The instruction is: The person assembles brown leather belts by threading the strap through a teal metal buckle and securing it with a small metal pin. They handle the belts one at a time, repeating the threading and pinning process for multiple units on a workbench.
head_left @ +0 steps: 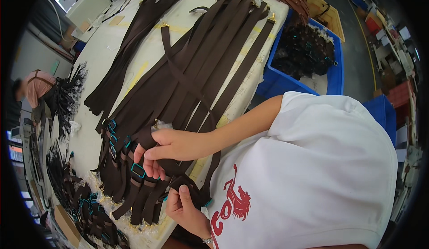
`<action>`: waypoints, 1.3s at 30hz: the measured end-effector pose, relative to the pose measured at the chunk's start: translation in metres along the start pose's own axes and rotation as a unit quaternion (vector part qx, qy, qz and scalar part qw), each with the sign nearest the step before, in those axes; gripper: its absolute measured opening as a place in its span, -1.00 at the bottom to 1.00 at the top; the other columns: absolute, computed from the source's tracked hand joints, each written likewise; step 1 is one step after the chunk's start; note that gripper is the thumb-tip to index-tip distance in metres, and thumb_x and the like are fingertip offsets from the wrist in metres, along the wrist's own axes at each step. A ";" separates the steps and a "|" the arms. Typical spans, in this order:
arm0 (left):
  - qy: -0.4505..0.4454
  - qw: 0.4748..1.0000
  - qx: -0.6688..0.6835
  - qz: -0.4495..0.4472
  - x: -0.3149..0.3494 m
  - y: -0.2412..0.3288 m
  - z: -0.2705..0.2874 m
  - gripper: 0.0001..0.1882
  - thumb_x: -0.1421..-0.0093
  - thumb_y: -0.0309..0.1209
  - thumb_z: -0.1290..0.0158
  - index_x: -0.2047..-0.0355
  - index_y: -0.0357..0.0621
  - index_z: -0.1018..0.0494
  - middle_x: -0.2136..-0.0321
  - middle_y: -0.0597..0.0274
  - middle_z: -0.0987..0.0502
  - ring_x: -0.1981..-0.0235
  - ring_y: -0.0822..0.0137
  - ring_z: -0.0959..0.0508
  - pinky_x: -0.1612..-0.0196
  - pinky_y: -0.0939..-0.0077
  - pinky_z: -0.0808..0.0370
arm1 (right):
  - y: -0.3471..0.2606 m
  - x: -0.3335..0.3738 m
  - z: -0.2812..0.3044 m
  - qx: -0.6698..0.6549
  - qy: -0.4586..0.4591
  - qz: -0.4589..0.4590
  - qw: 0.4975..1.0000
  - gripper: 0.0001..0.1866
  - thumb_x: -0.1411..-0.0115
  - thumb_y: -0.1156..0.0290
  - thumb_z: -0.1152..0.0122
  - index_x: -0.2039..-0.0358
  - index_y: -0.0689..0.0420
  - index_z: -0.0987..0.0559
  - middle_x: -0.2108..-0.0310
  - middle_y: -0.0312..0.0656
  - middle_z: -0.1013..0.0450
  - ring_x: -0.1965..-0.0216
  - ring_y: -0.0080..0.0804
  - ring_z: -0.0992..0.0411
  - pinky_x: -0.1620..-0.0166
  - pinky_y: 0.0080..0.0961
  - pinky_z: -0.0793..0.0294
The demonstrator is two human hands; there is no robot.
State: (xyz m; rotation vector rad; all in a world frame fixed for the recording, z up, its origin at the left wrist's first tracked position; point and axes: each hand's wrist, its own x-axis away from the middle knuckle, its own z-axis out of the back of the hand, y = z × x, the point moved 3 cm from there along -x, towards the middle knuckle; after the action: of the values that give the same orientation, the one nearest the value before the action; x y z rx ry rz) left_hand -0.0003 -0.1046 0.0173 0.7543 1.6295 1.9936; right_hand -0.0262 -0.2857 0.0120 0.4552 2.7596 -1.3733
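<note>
Dark brown webbing straps (174,83) lie in a wide bundle across the table. My right hand (172,148) reaches over their near ends, fingers curled round a brown strap (145,138). Just below the fingers is a turquoise-edged rectangular buckle (138,170). Closer to my body, my left hand (185,211) pinches a folded part of dark strap (185,182) between thumb and fingers. Whether both hands hold the same strap is hidden by the folds. More turquoise-edged buckles (112,138) sit in a row on the straps to the left.
A second strap bundle (134,48) lies on the pale table (96,70). Beyond the table edge stands a blue crate (337,77) of dark straps, beside a yellow crate (328,10). More buckled straps (91,213) lie at lower left. Another person (38,88) bends over dark straps at far left.
</note>
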 end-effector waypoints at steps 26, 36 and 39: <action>-0.105 0.978 0.174 -0.055 -0.030 -0.024 0.012 -0.76 -0.48 -0.40 -0.04 0.16 -0.42 -0.51 0.20 0.05 -0.59 0.19 0.26 -0.58 -0.04 0.33 -0.51 | 0.004 -0.014 0.020 -0.123 -0.043 -0.049 0.990 -0.60 -0.46 0.28 0.05 -0.14 0.26 -0.51 0.08 -0.16 -0.55 0.01 -0.40 -0.48 -0.12 -0.32 -0.47; -0.119 0.985 0.110 -0.051 -0.019 0.001 -0.005 -0.68 -0.47 -0.28 -0.05 0.28 -0.35 -0.49 0.39 0.14 -0.52 0.41 0.41 -0.47 0.39 0.53 -0.41 | 0.003 0.005 0.034 0.298 -0.001 -0.036 0.954 -0.81 -0.31 0.39 -0.21 0.15 0.17 -0.66 0.18 -0.37 -0.60 0.21 -0.67 -0.49 0.16 -0.64 -0.46; -0.093 0.990 0.093 -0.053 -0.023 -0.005 -0.006 -0.68 -0.48 -0.26 -0.05 0.27 -0.33 -0.51 0.37 0.17 -0.56 0.42 0.44 -0.47 0.39 0.61 -0.37 | 0.002 0.011 0.031 0.261 0.008 -0.081 0.962 -0.79 -0.23 0.50 -0.18 0.14 0.17 -0.66 0.20 -0.37 -0.60 0.35 -0.71 -0.42 0.28 -0.65 -0.43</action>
State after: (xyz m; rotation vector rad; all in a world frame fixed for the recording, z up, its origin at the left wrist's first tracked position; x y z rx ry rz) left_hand 0.0124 -0.1231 0.0087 0.8749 1.7206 1.6617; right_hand -0.0396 -0.3059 -0.0097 0.2494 2.4619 -2.1521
